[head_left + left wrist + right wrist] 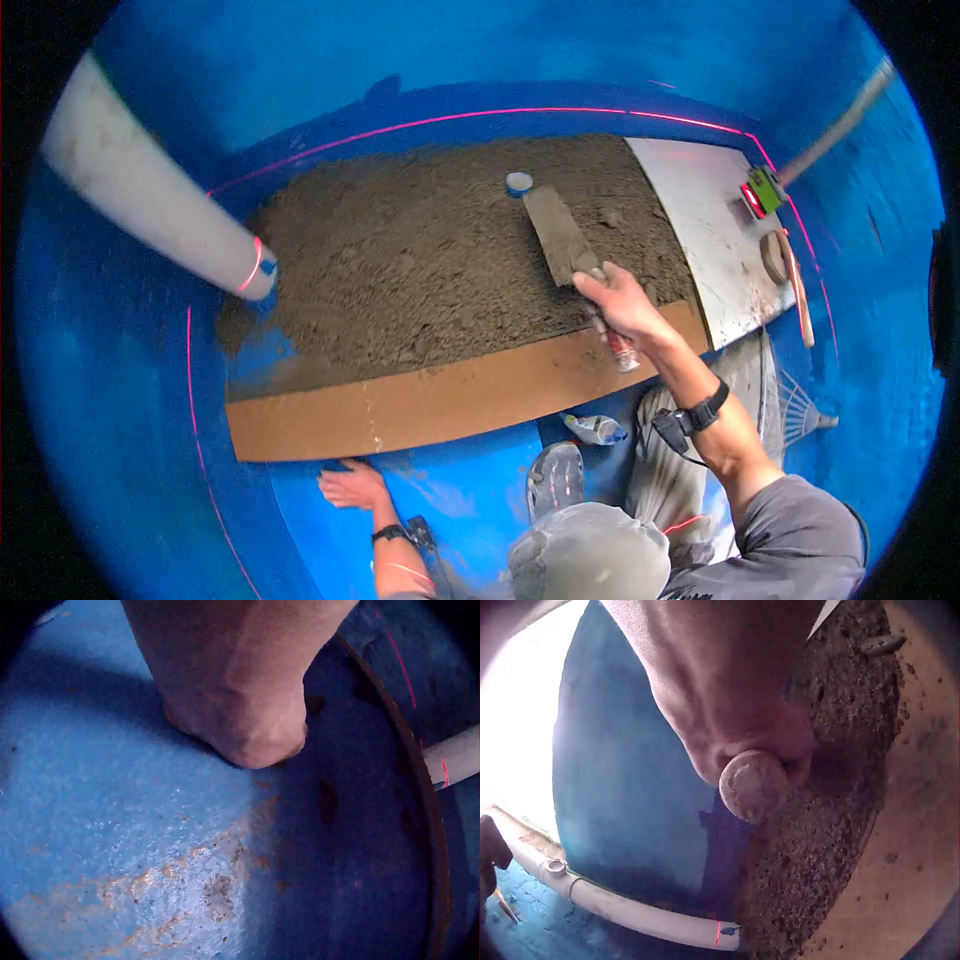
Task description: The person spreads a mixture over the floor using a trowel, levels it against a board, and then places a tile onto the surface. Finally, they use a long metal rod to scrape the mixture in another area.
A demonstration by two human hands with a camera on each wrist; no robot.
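Observation:
My right hand (632,308) grips the handle of a flat rectangular trowel (553,232); its mortar-smeared blade lies over the brown mortar bed (400,240), pointing toward the far side. In the right wrist view the round handle end (751,787) sticks out of the fist, and the blade is hidden. My left hand (352,486) rests with spread fingers on the blue floor (470,480), right at the near edge of a long tan board (470,372) that borders the bed. The left wrist view shows the back of that hand (251,724), its fingers mostly hidden.
A white pipe (160,190) rises at the left. A small white-topped pipe end (519,184) stands in the mortar. On a white panel (700,215) at the right sits a green laser level (765,192). A plastic bottle (597,430) lies near the person's shoe (555,475).

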